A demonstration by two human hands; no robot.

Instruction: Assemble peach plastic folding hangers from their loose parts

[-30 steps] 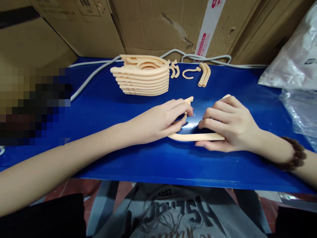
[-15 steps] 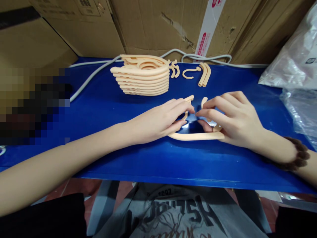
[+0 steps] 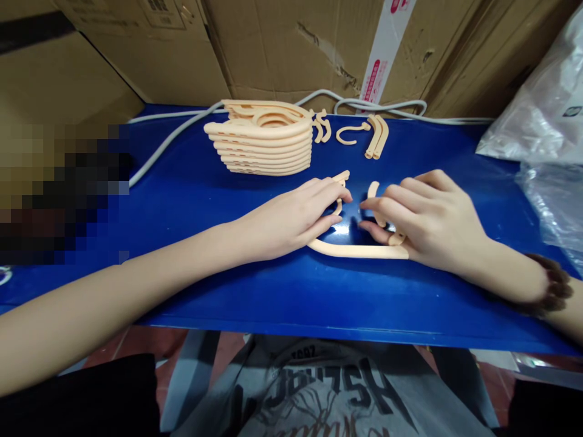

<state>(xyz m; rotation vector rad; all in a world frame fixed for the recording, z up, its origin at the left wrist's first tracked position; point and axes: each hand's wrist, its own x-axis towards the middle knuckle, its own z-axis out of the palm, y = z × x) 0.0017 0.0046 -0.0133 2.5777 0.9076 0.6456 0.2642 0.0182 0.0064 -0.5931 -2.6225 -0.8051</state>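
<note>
- head view: my left hand [image 3: 298,215] lies over a beige hanger frame [image 3: 359,250] on the table, fingers and thumb curled narrowly on it.
- the frame's lower bar runs left to right, roughly along the table's near edge; its bend goes under my left hand, its right end meets my right hand [image 3: 430,221].
- an upper tip pokes past my left fingers, pointing away and rightward.
- my right fingers curve around a small curved piece [image 3: 373,190], its visible end pointing away from me; i cannot tell whether they pinch it.
- plastic bag [image 3: 537,115] at far right, contents unclear.
- blue table [image 3: 273,297]: a hanger stack [image 3: 266,149] at the back, then small curved parts [image 3: 327,130], a hook [image 3: 338,135] and two bent bars [image 3: 381,138].
- white cable [image 3: 321,93] and cardboard [image 3: 273,48] behind.
</note>
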